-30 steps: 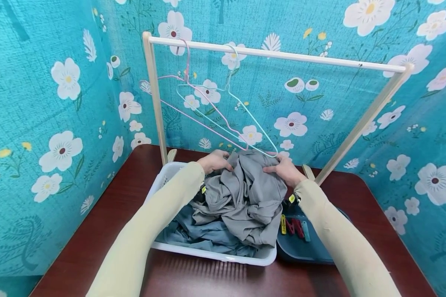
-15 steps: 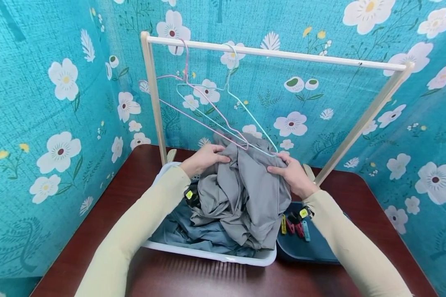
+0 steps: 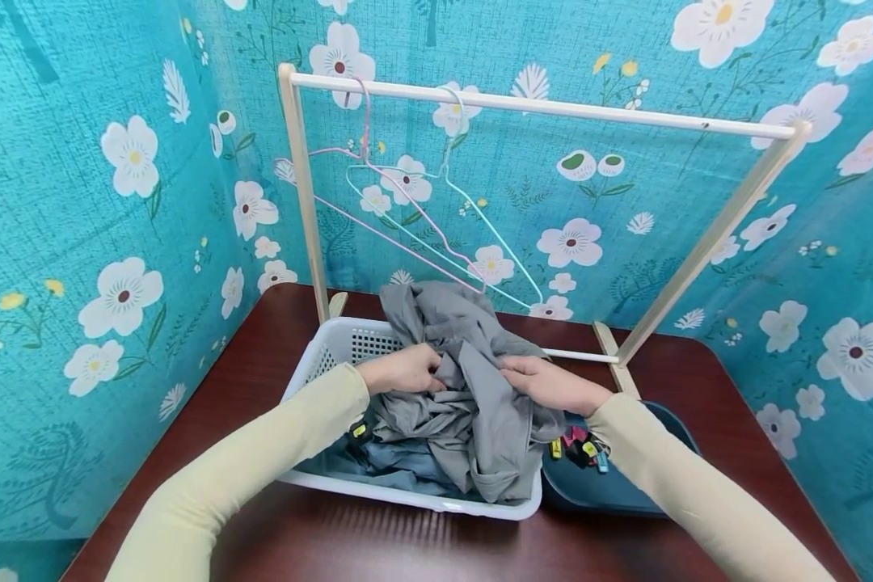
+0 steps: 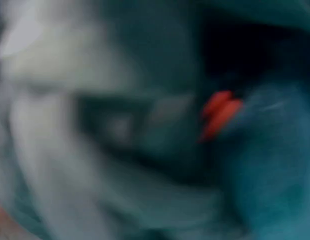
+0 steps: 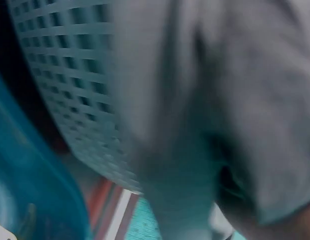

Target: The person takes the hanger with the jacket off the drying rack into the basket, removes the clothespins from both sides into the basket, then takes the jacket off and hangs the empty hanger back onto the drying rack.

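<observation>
A crumpled grey garment is bunched over the white basket, with its far end reaching past the back rim. My left hand grips a fold of it on the left, fingertips buried in the cloth. On the right side my right hand pinches the same garment between thumb and fingers. Beneath lies a blue-grey cloth inside the basket. The right wrist view has the grey fabric hanging beside the basket's perforated wall. The left wrist view is blurred, mostly cloth.
A wooden rack stands behind, carrying a pink hanger and a mint-green hanger. Right of the basket, a dark blue tray holds several clothespins, partly under my right wrist. Flowered cloth walls enclose the brown table.
Both hands have come down and nearer with the garment, away from the hangers. Its far end, earlier up behind the hangers' lower bars, now flops over the basket's back.
</observation>
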`<state>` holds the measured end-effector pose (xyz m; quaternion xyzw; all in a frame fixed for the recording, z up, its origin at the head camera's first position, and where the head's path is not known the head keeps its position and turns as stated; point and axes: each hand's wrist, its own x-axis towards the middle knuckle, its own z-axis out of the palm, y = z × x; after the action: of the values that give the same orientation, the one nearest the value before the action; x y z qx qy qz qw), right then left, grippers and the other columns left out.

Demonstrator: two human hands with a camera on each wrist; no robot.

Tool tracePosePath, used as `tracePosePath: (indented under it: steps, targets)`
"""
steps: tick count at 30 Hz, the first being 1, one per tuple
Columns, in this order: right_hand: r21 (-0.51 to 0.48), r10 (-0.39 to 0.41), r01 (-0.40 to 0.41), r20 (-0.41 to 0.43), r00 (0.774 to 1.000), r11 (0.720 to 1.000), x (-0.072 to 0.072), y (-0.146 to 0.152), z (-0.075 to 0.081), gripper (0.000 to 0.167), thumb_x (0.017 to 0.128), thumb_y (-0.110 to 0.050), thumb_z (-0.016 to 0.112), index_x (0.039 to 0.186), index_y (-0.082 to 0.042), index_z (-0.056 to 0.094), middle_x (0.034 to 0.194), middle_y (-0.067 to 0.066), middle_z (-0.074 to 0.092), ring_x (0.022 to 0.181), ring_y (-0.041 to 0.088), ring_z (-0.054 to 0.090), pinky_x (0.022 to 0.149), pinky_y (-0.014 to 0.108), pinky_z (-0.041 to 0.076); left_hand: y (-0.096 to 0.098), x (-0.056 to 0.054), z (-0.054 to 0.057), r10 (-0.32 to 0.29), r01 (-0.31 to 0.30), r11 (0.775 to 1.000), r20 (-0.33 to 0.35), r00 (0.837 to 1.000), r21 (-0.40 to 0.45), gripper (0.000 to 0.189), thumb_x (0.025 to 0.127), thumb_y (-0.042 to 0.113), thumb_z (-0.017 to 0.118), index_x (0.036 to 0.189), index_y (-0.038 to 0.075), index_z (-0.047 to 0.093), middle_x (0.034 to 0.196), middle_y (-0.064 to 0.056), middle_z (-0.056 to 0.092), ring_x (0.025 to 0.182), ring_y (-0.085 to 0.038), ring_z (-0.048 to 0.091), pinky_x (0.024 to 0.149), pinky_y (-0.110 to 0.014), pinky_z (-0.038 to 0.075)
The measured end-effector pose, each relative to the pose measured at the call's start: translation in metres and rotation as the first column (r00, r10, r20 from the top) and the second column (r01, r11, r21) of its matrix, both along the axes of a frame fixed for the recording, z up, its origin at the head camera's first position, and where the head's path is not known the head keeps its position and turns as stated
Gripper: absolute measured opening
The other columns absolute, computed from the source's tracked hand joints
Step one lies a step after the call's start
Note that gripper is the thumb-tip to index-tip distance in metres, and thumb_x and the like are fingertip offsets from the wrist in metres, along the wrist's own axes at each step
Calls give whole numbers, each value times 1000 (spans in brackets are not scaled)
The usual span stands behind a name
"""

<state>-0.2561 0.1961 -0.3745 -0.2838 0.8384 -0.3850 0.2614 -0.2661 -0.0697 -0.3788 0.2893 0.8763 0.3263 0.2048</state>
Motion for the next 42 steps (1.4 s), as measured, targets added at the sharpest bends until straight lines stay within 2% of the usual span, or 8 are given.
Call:
tracePosePath:
  steps: [7, 11, 14, 20, 25, 30, 36, 42]
  targets:
    - [70, -30, 43, -179, 983, 997, -3, -2, 6, 34, 103, -34, 41, 101, -6, 59, 85, 13, 53, 72, 26, 50, 68, 38, 43, -10, -7, 6, -24, 25, 1000, 135, 991, -2, 18, 95, 19, 58, 81, 9, 58, 69, 1, 48, 60, -13, 43, 59, -25, 36]
    - [28, -223, 243, -303, 926, 970, -9, 10, 11, 33, 97, -41, 53, 112, -13, 62, 105, 9, 58, 90, 24, 55, 76, 41, 45, -29, -22, 33, 134, -137, 991, 181, 974, 3, 24, 99, 28, 51, 107, 7, 62, 88, -9, 58, 73, -20, 54, 60, -27, 41]
    - [28, -340, 367, -312, 887, 930, -13, 17, 10, 55, 90, -47, 61, 130, -9, 53, 130, 15, 47, 116, 31, 46, 90, 49, 40, -45, -39, 41, 309, -317, 948, 201, 929, 4, 41, 99, 35, 49, 131, 9, 50, 116, -15, 56, 91, -25, 60, 69, -30, 48]
    - [-1, -461, 462, -51, 886, 887, -30, 27, -6, 98, 84, -52, 67, 152, -10, 11, 152, 24, 7, 135, 44, 18, 100, 58, 28, -57, -63, 25, 385, -445, 894, 426, 819, 48, 71, 99, 46, 44, 153, 15, 9, 153, -15, 18, 117, -36, 52, 90, -45, 46]
    - [-136, -418, 462, 259, 871, 877, -47, 32, -20, 93, 89, -38, 66, 153, -14, 3, 151, 22, 18, 126, 41, 39, 97, 48, 39, -49, -79, 3, 300, -447, 887, 587, 752, 120, 76, 97, 42, 51, 153, 17, 6, 156, -11, 11, 120, -39, 47, 85, -43, 49]
    - [-166, -422, 460, 222, 879, 872, -59, 34, -30, 82, 88, -24, 68, 150, -3, 18, 141, 26, 36, 118, 38, 48, 94, 44, 43, -34, -83, -6, 220, -349, 926, 548, 807, 141, 66, 96, 20, 56, 150, 6, 20, 150, -15, 26, 123, -34, 46, 90, -40, 46]
    - [-140, -493, 482, -62, 868, 865, -63, 28, -28, 68, 84, -10, 72, 142, -2, 39, 136, 23, 44, 121, 38, 46, 98, 48, 38, -19, -74, 1, 280, -289, 957, 183, 942, 23, 30, 92, 2, 56, 123, 1, 61, 127, -13, 55, 96, -22, 60, 83, -36, 48]
    - [-209, -514, 482, -148, 845, 851, -50, 21, -10, 59, 85, -8, 70, 139, -7, 46, 135, 19, 47, 124, 37, 44, 100, 50, 34, -19, -70, 9, 350, -346, 932, -14, 937, 107, 11, 93, 7, 59, 90, 9, 70, 95, -4, 64, 80, -20, 58, 68, -32, 46]
